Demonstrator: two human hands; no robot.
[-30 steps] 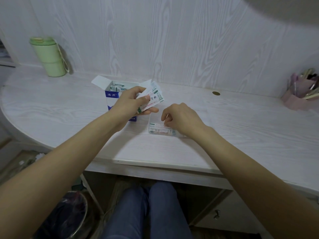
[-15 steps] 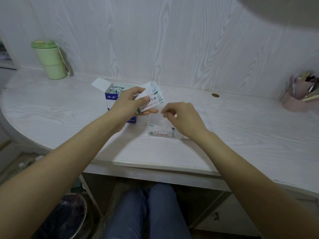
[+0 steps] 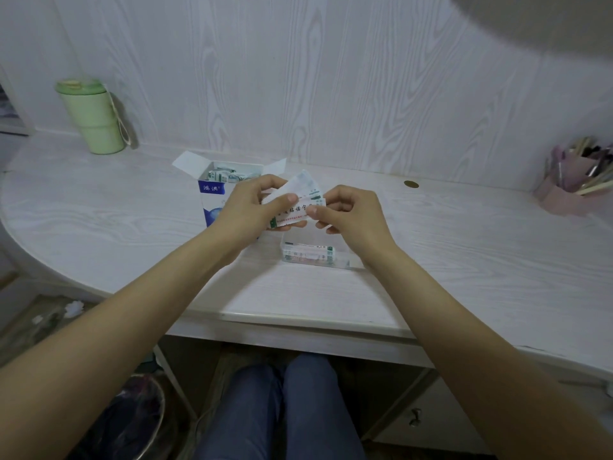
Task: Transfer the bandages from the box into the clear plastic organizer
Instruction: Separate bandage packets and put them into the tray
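A fanned stack of white paper-wrapped bandages [image 3: 297,207] is gripped by the left hand [image 3: 247,207] and pinched by the right hand [image 3: 351,214], above the clear plastic organizer [image 3: 315,257] near the desk's [image 3: 464,260] front edge, probably for peeling one off. More are left in the open blue-and-white cardboard box [image 3: 212,194].

Pale wood-grain matt desk [image 3: 447,260], clear glossy plastic organizer [image 3: 345,262], printed paper bandage wrappers [image 3: 298,207], cardboard box [image 3: 212,194], smooth green plastic cup [image 3: 94,117]

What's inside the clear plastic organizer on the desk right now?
The clear plastic organizer holds a low stack of wrapped bandages along its near side. The right hand hides its far part.
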